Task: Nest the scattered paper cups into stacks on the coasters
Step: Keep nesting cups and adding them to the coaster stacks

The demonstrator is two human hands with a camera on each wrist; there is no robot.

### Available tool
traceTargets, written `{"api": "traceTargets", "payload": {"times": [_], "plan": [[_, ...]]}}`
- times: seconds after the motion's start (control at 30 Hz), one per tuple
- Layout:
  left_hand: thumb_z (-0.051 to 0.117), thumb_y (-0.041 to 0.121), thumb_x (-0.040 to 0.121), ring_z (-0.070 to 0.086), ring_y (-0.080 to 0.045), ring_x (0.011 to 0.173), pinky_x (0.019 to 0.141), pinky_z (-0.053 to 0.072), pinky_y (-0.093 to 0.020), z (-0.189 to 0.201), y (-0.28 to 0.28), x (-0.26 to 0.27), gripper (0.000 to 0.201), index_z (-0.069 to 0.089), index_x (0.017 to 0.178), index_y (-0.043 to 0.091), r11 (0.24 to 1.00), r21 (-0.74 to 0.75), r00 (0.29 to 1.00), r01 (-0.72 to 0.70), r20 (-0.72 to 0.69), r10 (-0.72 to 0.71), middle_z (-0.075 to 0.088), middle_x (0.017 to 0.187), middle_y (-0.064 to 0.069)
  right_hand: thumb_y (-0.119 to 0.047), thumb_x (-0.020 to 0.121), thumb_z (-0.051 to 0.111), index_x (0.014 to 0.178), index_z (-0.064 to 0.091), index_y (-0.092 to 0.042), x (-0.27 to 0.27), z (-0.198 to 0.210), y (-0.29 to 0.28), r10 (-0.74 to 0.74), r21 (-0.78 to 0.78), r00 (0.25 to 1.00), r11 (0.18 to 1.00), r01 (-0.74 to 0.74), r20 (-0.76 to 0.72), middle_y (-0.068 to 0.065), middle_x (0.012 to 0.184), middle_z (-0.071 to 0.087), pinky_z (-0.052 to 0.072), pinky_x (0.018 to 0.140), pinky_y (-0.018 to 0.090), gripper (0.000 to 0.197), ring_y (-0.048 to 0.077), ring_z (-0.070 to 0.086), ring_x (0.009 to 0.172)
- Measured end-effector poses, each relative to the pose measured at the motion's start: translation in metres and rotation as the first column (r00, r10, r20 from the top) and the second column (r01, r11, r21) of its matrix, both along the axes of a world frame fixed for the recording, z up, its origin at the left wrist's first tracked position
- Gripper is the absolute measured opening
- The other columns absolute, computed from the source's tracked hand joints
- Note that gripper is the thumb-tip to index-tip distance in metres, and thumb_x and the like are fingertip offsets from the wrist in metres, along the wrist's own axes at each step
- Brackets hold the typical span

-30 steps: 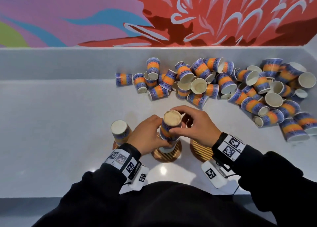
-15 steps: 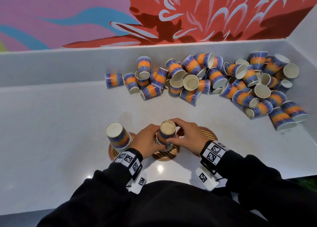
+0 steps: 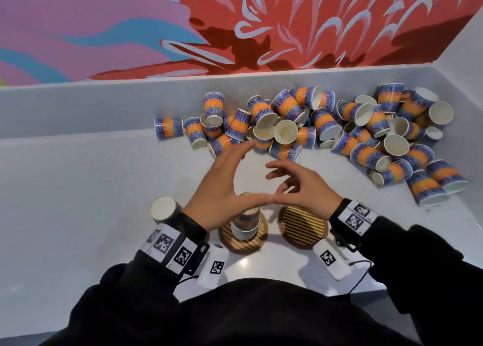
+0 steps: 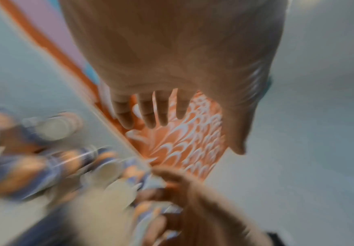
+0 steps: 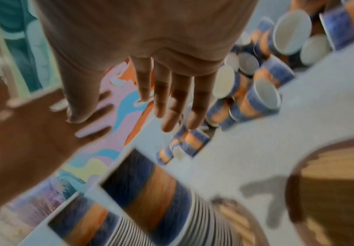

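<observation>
From the head view, the left hand (image 3: 222, 189) reaches toward 12 o'clock with its fingers spread wide, holding nothing, its fingertips close to the near edge of the pile of loose cups (image 3: 313, 128), which fills the counter (image 3: 78, 189) from 12 to 2 o'clock. The right hand (image 3: 305, 189) hovers at centre, fingers loosely apart and also empty; the two thumbs nearly meet above the middle stack (image 3: 245, 223). That stack stands upside down on the middle coaster (image 3: 243, 241) at 6 o'clock of the hands. A second stack (image 3: 163, 208) stands at 8 o'clock, its coaster hidden by the left wrist. The right coaster (image 3: 303, 225) lies bare at 5 o'clock, just beside the middle one.

The left wrist view is blurred: straight, parted fingers (image 4: 146, 109) point at the mural (image 4: 188, 133), with smeared cups at 8 o'clock.

In the right wrist view, the extended fingers (image 5: 165, 99) point toward loose cups at 2 o'clock. Two nested stacks lie across 7 o'clock, and a wooden coaster shows at 4 o'clock.
</observation>
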State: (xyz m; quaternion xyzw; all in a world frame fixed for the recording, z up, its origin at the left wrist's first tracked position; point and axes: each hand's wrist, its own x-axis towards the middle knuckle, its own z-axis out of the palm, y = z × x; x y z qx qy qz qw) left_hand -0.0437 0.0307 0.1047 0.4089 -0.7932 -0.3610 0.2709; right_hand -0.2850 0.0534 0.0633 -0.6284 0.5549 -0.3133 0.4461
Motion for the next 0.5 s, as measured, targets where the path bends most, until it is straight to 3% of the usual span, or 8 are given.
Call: {"api": "traceTargets", "payload": {"times": [0.07, 0.13, 0.2, 0.27, 0.33, 0.4, 0.5], "plan": [[0.080, 0.048, 0.086, 0.049, -0.004, 0.132, 0.104, 0.040, -0.015, 0.030, -0.008, -0.019, 0.079, 0.045, 0.153, 0.027, 0.989, -0.146, 0.996, -0.035, -0.086, 0.022, 0.050, 0.147, 0.009, -0.041, 0.077, 0.088, 0.131, 0.063, -0.032, -0.019, 0.011, -0.014, -0.042, -0.060, 0.999, 0.997, 0.041, -0.024, -0.007, 0.116, 0.071, 0.058, 0.083, 0.029, 0.060, 0.015, 0.070, 0.089], [0.078, 0.035, 0.092, 0.055, -0.004, 0.124, 0.099, 0.043, -0.015, 0.046, -0.021, -0.043, 0.058, 0.055, 0.144, 0.022, 0.975, -0.193, 0.978, -0.110, -0.195, 0.072, 0.058, 0.135, 0.006, -0.025, 0.085, 0.085, 0.126, 0.066, -0.024, -0.040, 0.017, -0.033, -0.107, -0.127, 0.992, 0.987, 0.099, -0.059, -0.007, 0.112, 0.073, 0.057, 0.084, 0.029, 0.046, 0.008, 0.069, 0.095], [0.076, 0.028, 0.094, 0.061, -0.006, 0.118, 0.098, 0.051, -0.025, 0.053, -0.037, -0.068, 0.044, 0.061, 0.135, 0.023, 0.985, -0.035, 0.931, -0.167, -0.334, 0.146, 0.064, 0.128, 0.005, -0.023, 0.085, 0.085, 0.123, 0.067, -0.023, -0.062, 0.021, -0.055, -0.162, -0.168, 0.983, 0.975, 0.146, -0.088, -0.003, 0.110, 0.074, 0.058, 0.086, 0.030, 0.042, 0.016, 0.070, 0.098], [0.075, 0.023, 0.094, 0.066, -0.010, 0.113, 0.093, 0.056, -0.031, 0.053, -0.054, -0.093, 0.037, 0.065, 0.129, 0.022, 0.966, 0.193, 0.855, -0.171, -0.458, 0.243, 0.068, 0.122, 0.005, -0.023, 0.084, 0.086, 0.121, 0.067, -0.022, -0.081, 0.024, -0.076, -0.194, -0.190, 0.974, 0.967, 0.169, -0.120, -0.001, 0.110, 0.073, 0.056, 0.082, 0.023, 0.042, 0.022, 0.069, 0.096], [0.074, 0.017, 0.095, 0.068, -0.010, 0.107, 0.086, 0.056, -0.029, 0.048, -0.074, -0.119, 0.033, 0.066, 0.127, 0.020, 0.922, 0.328, 0.804, -0.208, -0.480, 0.352, 0.069, 0.117, 0.007, -0.024, 0.083, 0.087, 0.121, 0.067, -0.021, -0.098, 0.020, -0.097, -0.224, -0.207, 0.960, 0.960, 0.187, -0.171, -0.002, 0.112, 0.072, 0.054, 0.080, 0.020, 0.044, 0.021, 0.069, 0.093], [0.072, 0.013, 0.094, 0.067, -0.010, 0.104, 0.081, 0.052, -0.027, 0.038, -0.091, -0.143, 0.032, 0.066, 0.125, 0.020, 0.877, 0.398, 0.777, -0.268, -0.449, 0.441, 0.068, 0.114, 0.011, -0.028, 0.080, 0.088, 0.121, 0.065, -0.023, -0.112, 0.008, -0.118, -0.231, -0.206, 0.951, 0.960, 0.188, -0.207, -0.005, 0.112, 0.072, 0.057, 0.084, 0.030, 0.048, 0.019, 0.069, 0.094], [0.069, 0.006, 0.092, 0.066, -0.014, 0.109, 0.092, 0.053, -0.033, 0.015, -0.113, -0.173, 0.029, 0.068, 0.116, 0.021, 0.850, 0.355, 0.796, -0.389, -0.335, 0.504, 0.069, 0.115, 0.007, -0.028, 0.075, 0.087, 0.122, 0.064, -0.023, -0.130, -0.022, -0.148, -0.215, -0.170, 0.934, 0.970, 0.171, -0.286, -0.003, 0.116, 0.071, 0.056, 0.089, 0.039, 0.052, 0.018, 0.068, 0.100]]}}
